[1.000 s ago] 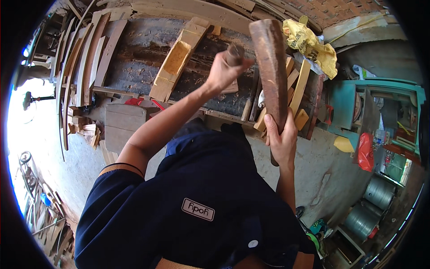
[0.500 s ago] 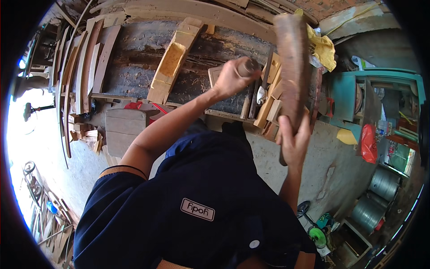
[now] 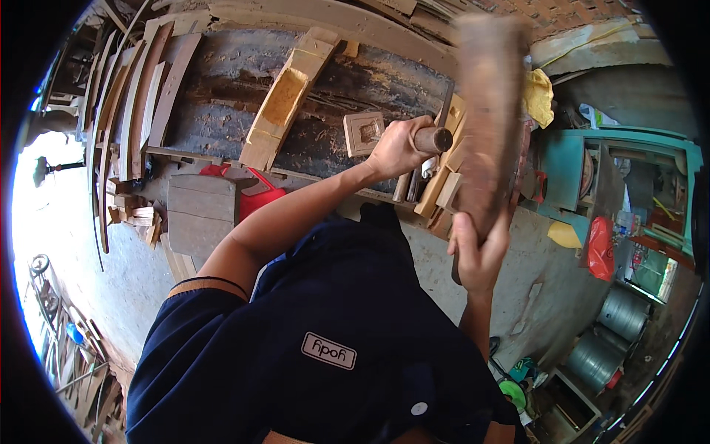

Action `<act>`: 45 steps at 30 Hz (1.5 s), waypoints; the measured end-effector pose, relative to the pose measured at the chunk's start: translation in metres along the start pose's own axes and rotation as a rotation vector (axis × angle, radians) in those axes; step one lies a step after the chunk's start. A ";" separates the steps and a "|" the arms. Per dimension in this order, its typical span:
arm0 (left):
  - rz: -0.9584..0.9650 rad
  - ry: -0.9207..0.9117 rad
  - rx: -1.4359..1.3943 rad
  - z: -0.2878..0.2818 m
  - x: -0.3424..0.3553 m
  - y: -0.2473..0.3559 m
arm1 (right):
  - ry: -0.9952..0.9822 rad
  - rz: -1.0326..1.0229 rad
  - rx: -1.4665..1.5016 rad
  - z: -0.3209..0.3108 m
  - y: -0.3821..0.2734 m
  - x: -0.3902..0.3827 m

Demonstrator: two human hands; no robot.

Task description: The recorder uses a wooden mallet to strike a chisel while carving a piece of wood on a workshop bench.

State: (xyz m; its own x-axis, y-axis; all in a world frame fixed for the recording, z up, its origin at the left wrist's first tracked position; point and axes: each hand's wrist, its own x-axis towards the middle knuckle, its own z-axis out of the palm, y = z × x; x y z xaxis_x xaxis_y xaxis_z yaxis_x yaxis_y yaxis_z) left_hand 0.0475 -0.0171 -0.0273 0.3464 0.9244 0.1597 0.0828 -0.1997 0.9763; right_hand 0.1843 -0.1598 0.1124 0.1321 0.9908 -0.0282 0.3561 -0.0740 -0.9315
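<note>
My left hand is closed around a thick round wooden tool handle, its butt end facing up. Whatever lies at the handle's other end is hidden beneath the hand. My right hand grips the narrow end of a long, heavy brown wooden mallet, which is raised and blurred at its far end. Just left of my left hand, a small square wooden block with a carved recess lies on the dark, worn workbench. Below the hand, several slim tools stick out over the bench's near edge.
A long pale wood piece with a hollowed trough crosses the bench. Wooden strips lean at the left. Several wood blocks sit under the mallet. A wooden stool stands near the bench; a teal cabinet is at right.
My left hand has shifted right and slightly nearer with the handle, uncovering more of the square carved block. The mallet stays raised in my right hand, which sits slightly lower.
</note>
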 end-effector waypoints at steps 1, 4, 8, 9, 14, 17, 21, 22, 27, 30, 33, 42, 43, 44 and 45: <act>0.001 -0.002 -0.004 -0.001 0.001 0.003 | 0.092 -0.082 0.153 0.007 -0.010 -0.001; -0.106 -0.080 0.048 -0.007 0.000 0.009 | 0.130 -0.083 0.048 0.011 -0.003 0.002; 0.002 -0.034 -0.020 -0.018 0.001 0.008 | -0.070 0.114 -0.332 0.007 0.017 0.017; -0.025 -0.040 -0.086 -0.024 0.009 0.006 | -0.069 0.112 -0.297 0.006 0.018 0.016; -0.074 0.012 -0.227 -0.061 0.031 0.005 | -0.020 0.151 -0.132 0.008 0.013 0.011; -0.054 0.039 -0.221 -0.065 0.034 0.016 | -0.017 0.166 -0.100 0.011 0.023 0.013; -0.063 0.014 -0.155 -0.058 0.030 0.007 | -0.056 0.144 0.005 0.012 0.024 0.008; -0.042 0.021 -0.183 -0.055 0.028 0.006 | -0.054 0.148 0.005 0.012 0.024 0.007; -0.092 0.008 -0.079 -0.045 0.019 -0.009 | 0.060 -0.118 0.150 0.012 -0.006 0.007; -0.041 0.003 -0.045 -0.037 0.017 0.006 | 0.143 -0.284 0.244 0.008 -0.014 0.008; -0.112 -0.025 0.034 -0.034 0.012 0.017 | 0.082 -0.274 0.083 0.009 -0.019 0.012; -0.171 0.102 -0.195 -0.059 0.016 0.000 | -0.060 0.087 -0.241 0.015 0.014 0.016; -0.190 0.165 -0.289 -0.064 0.017 -0.002 | -0.061 0.088 -0.239 0.015 0.017 0.016; -0.203 0.211 -0.219 -0.071 0.020 -0.004 | -0.053 0.061 -0.254 0.013 0.023 0.016; -0.180 0.228 -0.189 -0.076 0.022 -0.006 | -0.043 0.036 -0.268 0.012 0.027 0.016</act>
State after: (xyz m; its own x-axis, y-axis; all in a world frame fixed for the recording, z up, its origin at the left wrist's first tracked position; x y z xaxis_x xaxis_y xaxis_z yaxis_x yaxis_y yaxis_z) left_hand -0.0167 0.0288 -0.0189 0.1229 0.9924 -0.0097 -0.0585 0.0170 0.9981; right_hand 0.1850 -0.1448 0.0829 0.1117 0.9905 -0.0802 0.5850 -0.1307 -0.8004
